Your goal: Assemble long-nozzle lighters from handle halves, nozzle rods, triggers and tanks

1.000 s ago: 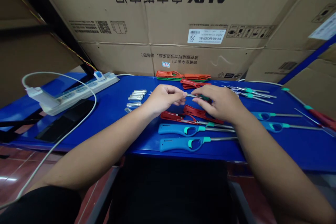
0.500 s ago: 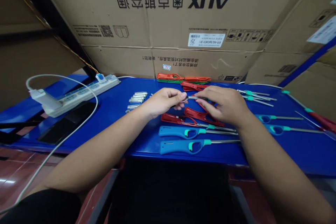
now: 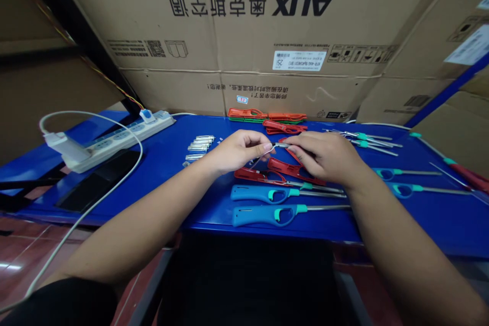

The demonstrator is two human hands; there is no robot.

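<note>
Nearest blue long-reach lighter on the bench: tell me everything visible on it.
The long-reach lighter lies flat on the blue table, closest to the front edge. It has a blue plastic-looking handle, a teal trigger inside an open finger loop, a teal collar, and a straight metal tube pointing right. The tube's tip ends by the right forearm; contact can't be confirmed. Another blue lighter lies just behind it, roughly parallel.

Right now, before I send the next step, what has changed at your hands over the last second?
The left hand and right hand have shifted slightly toward you, still holding the small metal piece between them. A thin wire now shows, curving down from it below the left hand. The blue long-nosed lighters and red lighter shells stayed put.
</note>
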